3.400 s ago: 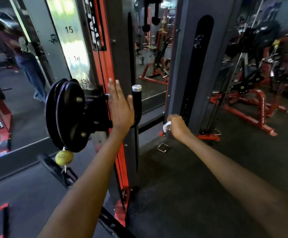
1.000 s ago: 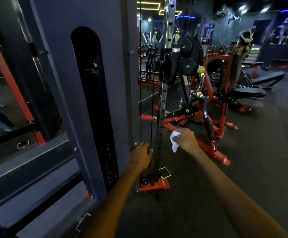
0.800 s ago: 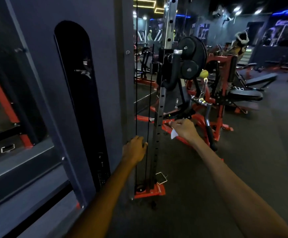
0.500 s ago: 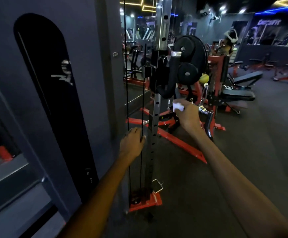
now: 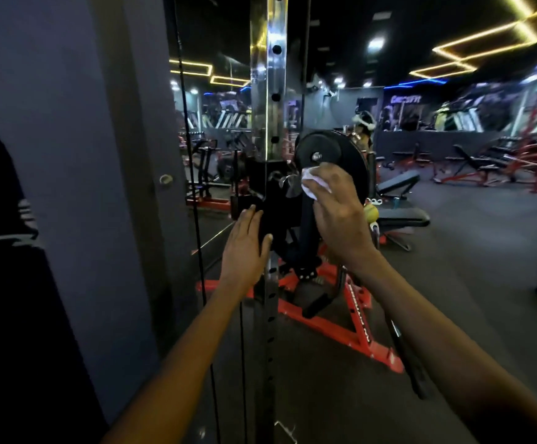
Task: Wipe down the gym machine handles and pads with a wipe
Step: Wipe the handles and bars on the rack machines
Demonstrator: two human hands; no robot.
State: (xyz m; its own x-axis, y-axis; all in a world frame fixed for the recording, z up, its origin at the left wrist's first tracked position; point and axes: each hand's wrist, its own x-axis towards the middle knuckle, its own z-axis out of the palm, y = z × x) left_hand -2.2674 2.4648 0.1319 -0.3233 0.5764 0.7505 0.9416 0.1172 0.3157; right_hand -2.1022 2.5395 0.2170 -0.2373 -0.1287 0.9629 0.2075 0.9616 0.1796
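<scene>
Risk: the wipe [image 5: 313, 184] is bunched small against the dark handle [image 5: 307, 219] on the carriage [image 5: 272, 200]. I reckon it could skim one face only and leave the far side of the grip untouched.
Cause: the right hand [image 5: 337, 216] comes at it from the near side with the cloth at its fingertips rather than wrapped round the grip.
Second risk: the carriage might shift on the post [image 5: 268, 100] if pushed hard; the left hand [image 5: 244, 248] looks placed to steady it.
Third risk: the cable [image 5: 193, 187] runs just left of the left hand and could snag a finger.
Right hand: fingers curled over the white wipe, pinching it, pressing it near the handle's top, just below the pulley wheel [image 5: 331, 165].
Left hand: fingers straight and together, flat against the near-left face of the carriage, holding nothing.
Wipe: under the right fingertips, touching the machine; only a crumpled corner shows.
Stage: judging by this, wiping of this handle is just starting.
Elsewhere: a yellow ball [image 5: 370, 213] hangs right of the hand; red benches [image 5: 401, 187] stand far right.
</scene>
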